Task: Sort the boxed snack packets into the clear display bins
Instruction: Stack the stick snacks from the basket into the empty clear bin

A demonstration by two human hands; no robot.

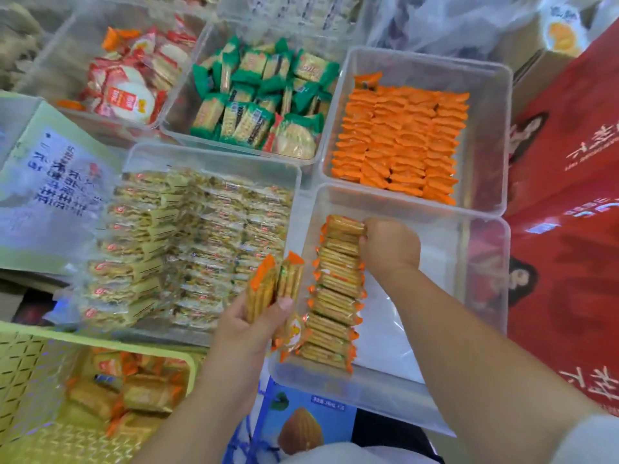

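A clear bin (pixel 485 262) in front of me holds a single row of orange-edged cracker packets (pixel 335 296) along its left wall. My right hand (pixel 390 246) reaches into the bin and pinches the far packet (pixel 345 226) at the top of that row. My left hand (pixel 251 326) hovers at the bin's left rim and grips two of the same orange packets (pixel 274 286), held upright. A green slotted basket (pixel 30 363) at lower left contains more loose orange packets (pixel 134 386).
Other clear bins hold yellow packets (pixel 187 249), green packets (pixel 261 98), orange packets (pixel 402 142) and red-white packets (pixel 130 78). A red carton (pixel 569 229) stands at the right, a pale green box (pixel 50 182) at the left, and a blue box (pixel 301 423) below the bin.
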